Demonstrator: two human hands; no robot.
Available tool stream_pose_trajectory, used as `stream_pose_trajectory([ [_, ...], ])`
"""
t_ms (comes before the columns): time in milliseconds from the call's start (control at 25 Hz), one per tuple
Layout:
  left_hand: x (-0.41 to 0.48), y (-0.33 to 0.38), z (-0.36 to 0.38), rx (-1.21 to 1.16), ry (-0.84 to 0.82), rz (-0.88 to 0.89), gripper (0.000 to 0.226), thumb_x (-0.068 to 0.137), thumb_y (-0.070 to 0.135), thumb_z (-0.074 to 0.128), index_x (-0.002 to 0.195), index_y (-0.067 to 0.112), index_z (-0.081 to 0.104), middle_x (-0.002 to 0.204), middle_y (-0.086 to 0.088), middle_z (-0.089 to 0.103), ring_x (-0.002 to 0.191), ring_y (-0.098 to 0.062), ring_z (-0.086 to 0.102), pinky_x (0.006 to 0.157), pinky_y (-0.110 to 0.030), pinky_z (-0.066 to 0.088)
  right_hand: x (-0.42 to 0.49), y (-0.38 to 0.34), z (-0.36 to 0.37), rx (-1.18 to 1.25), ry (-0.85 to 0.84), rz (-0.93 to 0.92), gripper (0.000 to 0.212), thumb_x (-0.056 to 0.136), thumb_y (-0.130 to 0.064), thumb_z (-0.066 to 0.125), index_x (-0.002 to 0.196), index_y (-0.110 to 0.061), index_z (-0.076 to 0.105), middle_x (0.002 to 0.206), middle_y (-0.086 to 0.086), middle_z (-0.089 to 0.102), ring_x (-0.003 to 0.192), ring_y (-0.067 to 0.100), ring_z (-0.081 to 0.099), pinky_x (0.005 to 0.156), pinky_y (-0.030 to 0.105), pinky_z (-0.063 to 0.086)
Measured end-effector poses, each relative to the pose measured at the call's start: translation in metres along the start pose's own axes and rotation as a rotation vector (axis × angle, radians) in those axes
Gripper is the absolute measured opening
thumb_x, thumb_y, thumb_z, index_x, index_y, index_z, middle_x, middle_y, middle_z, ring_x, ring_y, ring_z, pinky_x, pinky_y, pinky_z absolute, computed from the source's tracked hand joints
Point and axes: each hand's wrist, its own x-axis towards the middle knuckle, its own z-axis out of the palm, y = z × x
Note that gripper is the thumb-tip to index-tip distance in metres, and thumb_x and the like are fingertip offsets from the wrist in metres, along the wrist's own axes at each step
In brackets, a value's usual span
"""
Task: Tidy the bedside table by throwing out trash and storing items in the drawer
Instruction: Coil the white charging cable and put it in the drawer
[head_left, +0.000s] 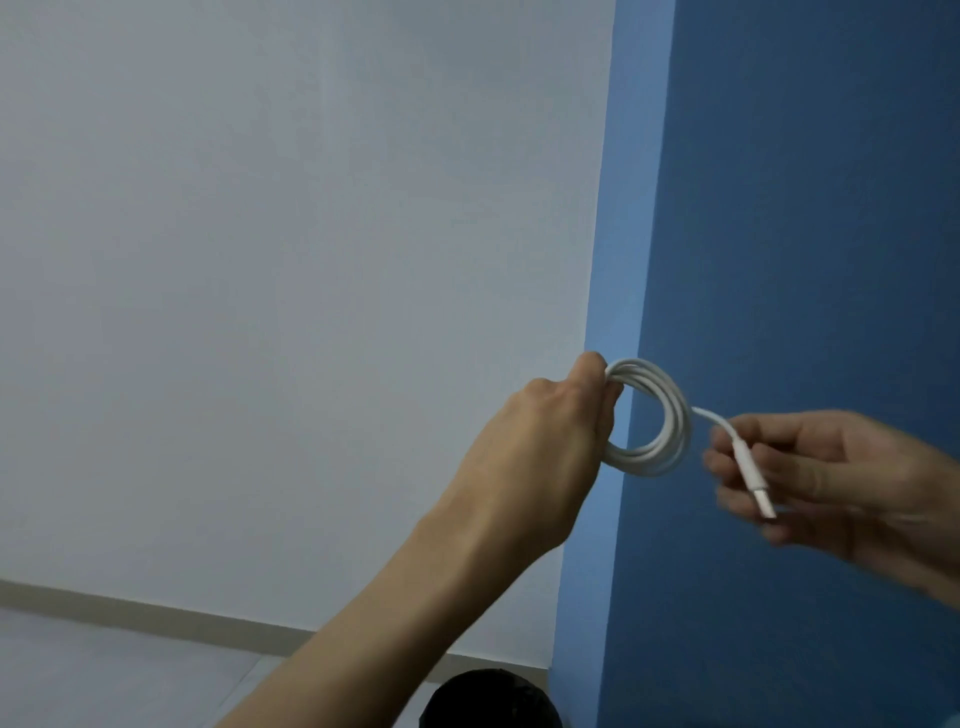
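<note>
Single head-worn view, close on raised hands, facing a white wall and blue wall corner.

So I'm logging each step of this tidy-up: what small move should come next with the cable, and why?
Probably wrap the loose end around the coil. The left hand grips the coiled white cable, while the right hand holds its free plug end, not yet tucked in.
</note>
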Motion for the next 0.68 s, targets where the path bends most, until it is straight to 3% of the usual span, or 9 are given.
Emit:
stream_pose_trajectory([
  [160, 0.002, 0.009, 0.003, 0.089, 0.027, 0.013, 0.023, 0.100, 0.020, 0.029, 0.077, 0.021, 0.025, 0.059, -0.002, 0.039, 0.052, -0.030, 0.035, 0.047, -0.035, 0.026, 0.008, 0.007, 0.027, -0.084, 0.168, -0.238, 0.059, 0.034, -0.063, 0.081, 0.072, -0.019, 0.071, 0.069, 0.001, 0.068, 0.068, 0.013, 0.053, 0.060, 0.012, 0.047],
  [280, 0.000, 0.010, 0.007, 0.080, 0.012, 0.015, 0.021, 0.094, 0.008, 0.034, 0.079, 0.019, 0.025, 0.059, -0.002, 0.038, 0.051, -0.028, 0.033, 0.046, -0.034, 0.025, 0.018, 0.017, 0.037, -0.133, 0.418, -0.358, 0.054, 0.045, -0.064, 0.076, 0.074, -0.018, 0.067, 0.090, 0.003, 0.070, 0.090, 0.010, 0.062, 0.091, 0.028, 0.043],
  [320, -0.001, 0.010, 0.009, 0.073, -0.002, 0.022, 0.021, 0.092, 0.005, 0.035, 0.079, 0.019, 0.025, 0.059, -0.003, 0.038, 0.051, -0.028, 0.033, 0.046, -0.034, 0.026, 0.020, 0.017, 0.040, -0.117, 0.482, -0.392, 0.045, 0.050, -0.058, 0.076, 0.070, -0.019, 0.066, 0.095, -0.002, 0.070, 0.096, 0.008, 0.064, 0.093, 0.031, 0.044],
  [440, -0.005, 0.005, 0.015, 0.041, -0.012, 0.028, 0.022, 0.091, 0.004, 0.034, 0.079, 0.019, 0.026, 0.059, -0.003, 0.039, 0.051, -0.027, 0.033, 0.047, -0.035, 0.026, 0.027, 0.012, 0.049, -0.046, 0.543, -0.488, 0.018, 0.063, -0.029, 0.072, 0.067, -0.018, 0.058, 0.090, -0.001, 0.073, 0.081, 0.017, 0.072, 0.074, 0.024, 0.056],
  [560, -0.004, 0.001, 0.012, 0.027, -0.019, -0.004, 0.019, 0.090, 0.002, 0.037, 0.082, 0.019, 0.029, 0.062, -0.002, 0.041, 0.054, -0.027, 0.036, 0.049, -0.037, 0.029, 0.030, 0.009, 0.045, 0.006, 0.474, -0.473, 0.035, 0.058, -0.015, 0.072, 0.086, -0.018, 0.050, 0.085, -0.001, 0.075, 0.068, 0.015, 0.071, 0.062, 0.017, 0.054],
  [680, -0.003, 0.004, 0.010, -0.007, -0.032, -0.026, 0.022, 0.088, 0.001, 0.039, 0.081, 0.020, 0.030, 0.066, -0.003, 0.046, 0.061, -0.031, 0.046, 0.053, -0.044, 0.041, 0.032, 0.005, 0.035, -0.206, 0.396, -0.385, 0.041, 0.060, -0.006, 0.079, 0.092, -0.021, 0.058, 0.089, -0.003, 0.074, 0.072, 0.012, 0.071, 0.063, 0.015, 0.054],
])
